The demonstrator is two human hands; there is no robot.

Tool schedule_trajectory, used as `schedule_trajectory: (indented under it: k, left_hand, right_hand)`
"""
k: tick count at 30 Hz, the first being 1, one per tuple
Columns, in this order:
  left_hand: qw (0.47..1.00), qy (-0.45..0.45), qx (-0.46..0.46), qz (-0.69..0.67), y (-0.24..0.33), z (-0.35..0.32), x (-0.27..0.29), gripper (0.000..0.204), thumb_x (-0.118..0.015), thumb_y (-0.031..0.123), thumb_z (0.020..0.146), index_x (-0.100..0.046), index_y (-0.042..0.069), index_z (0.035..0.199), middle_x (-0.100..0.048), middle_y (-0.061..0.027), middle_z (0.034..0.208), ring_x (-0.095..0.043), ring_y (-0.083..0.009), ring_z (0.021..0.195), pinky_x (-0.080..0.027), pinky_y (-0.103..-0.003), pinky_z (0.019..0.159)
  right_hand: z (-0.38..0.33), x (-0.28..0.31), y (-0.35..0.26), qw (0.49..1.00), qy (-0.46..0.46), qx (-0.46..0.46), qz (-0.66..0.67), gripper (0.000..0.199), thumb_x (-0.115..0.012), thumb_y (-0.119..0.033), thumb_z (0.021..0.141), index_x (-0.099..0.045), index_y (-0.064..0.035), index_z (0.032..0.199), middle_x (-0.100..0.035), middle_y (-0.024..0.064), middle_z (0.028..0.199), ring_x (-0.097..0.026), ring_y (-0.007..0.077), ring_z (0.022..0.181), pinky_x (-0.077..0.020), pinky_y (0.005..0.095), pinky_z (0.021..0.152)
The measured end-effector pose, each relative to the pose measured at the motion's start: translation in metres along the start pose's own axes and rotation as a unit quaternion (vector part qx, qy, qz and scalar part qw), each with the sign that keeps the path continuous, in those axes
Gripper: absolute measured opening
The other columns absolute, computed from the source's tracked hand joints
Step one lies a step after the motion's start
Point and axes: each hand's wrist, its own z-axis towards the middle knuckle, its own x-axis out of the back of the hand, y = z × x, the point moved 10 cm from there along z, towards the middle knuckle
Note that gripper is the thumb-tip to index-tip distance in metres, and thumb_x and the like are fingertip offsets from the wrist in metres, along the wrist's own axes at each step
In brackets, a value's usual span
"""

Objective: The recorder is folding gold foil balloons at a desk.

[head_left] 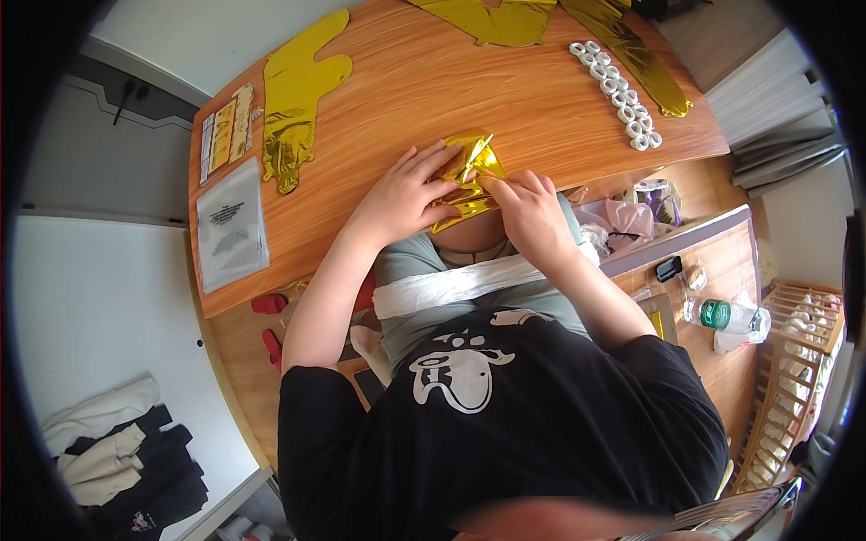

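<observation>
A folded gold foil balloon (474, 162) lies at the near edge of the wooden table, its shiny surface creased. My left hand (410, 194) rests on its left side with the fingers spread across the foil. On the other side, my right hand (532, 212) is closed, pinching the foil between thumb and fingers near its right edge. Further left on the table is a flat, unfolded gold foil balloon (293, 99). Two more gold foil pieces, a wide one (496, 20) and a long one (636, 59), lie along the far edge.
White ribbon rolls (618, 90) stand in rows at the table's right. Clear plastic bags (232, 225) and flat printed packets (225, 135) lie at its left end. A lower table (686, 261) at right carries a plastic bottle (713, 314). White cloth (478, 284) crosses my lap.
</observation>
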Motion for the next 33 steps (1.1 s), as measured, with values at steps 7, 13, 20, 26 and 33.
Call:
schedule_trajectory:
  k: [7, 13, 20, 26, 33]
  left_hand:
    - [1.000, -0.011, -0.002, -0.005, 0.001, 0.001, 0.000, 0.036, -0.075, 0.040, 0.090, -0.077, 0.009, 0.108, -0.047, -0.0122, 0.158, -0.042, -0.0332, 0.148, -0.035, -0.056, 0.120]
    - [1.000, -0.006, -0.007, -0.013, 0.000, 0.001, 0.001, 0.033, -0.075, 0.035, 0.090, -0.078, 0.008, 0.109, -0.048, -0.0124, 0.157, -0.042, -0.0332, 0.148, -0.035, -0.056, 0.121]
    - [1.000, 0.001, 0.012, -0.013, -0.002, 0.000, 0.001, 0.033, -0.076, 0.033, 0.089, -0.077, 0.008, 0.111, -0.048, -0.0124, 0.157, -0.042, -0.0334, 0.148, -0.034, -0.055, 0.121]
    - [1.000, 0.012, 0.010, -0.011, -0.001, -0.001, 0.003, 0.027, -0.074, 0.032, 0.091, -0.078, 0.012, 0.109, -0.047, -0.0120, 0.158, -0.041, -0.0345, 0.148, -0.034, -0.055, 0.121]
    - [1.000, -0.004, 0.011, 0.001, -0.001, -0.001, 0.000, 0.022, -0.072, 0.033, 0.092, -0.080, 0.015, 0.102, -0.048, -0.0096, 0.159, -0.041, -0.0341, 0.148, -0.033, -0.055, 0.121]
  right_hand:
    - [-0.012, 0.025, 0.031, 0.988, 0.101, -0.088, 0.083, 0.020, -0.074, -0.012, 0.087, -0.069, -0.0079, 0.106, -0.071, 0.0066, 0.089, -0.065, 0.0288, 0.087, -0.0484, 0.0416, 0.085]
    - [-0.014, 0.029, 0.027, 0.989, 0.128, -0.069, 0.012, 0.012, -0.078, -0.010, 0.083, -0.072, -0.0091, 0.093, -0.072, 0.0027, 0.083, -0.067, 0.0245, 0.086, -0.0493, 0.0402, 0.086]
    - [-0.006, 0.030, 0.019, 0.989, 0.136, -0.056, -0.002, 0.017, -0.077, -0.009, 0.084, -0.070, -0.0097, 0.099, -0.072, 0.0014, 0.082, -0.069, 0.0233, 0.084, -0.0495, 0.0392, 0.085]
    - [-0.004, 0.010, 0.037, 0.981, 0.076, -0.162, 0.077, 0.024, -0.074, -0.008, 0.087, -0.062, -0.0077, 0.108, -0.075, 0.0044, 0.088, -0.071, 0.0248, 0.086, -0.0502, 0.0402, 0.085]
    - [-0.003, 0.012, 0.015, 0.995, 0.061, -0.082, 0.004, 0.020, -0.069, -0.006, 0.090, -0.062, -0.0063, 0.108, -0.073, 0.0072, 0.091, -0.069, 0.0268, 0.087, -0.0493, 0.0408, 0.086]
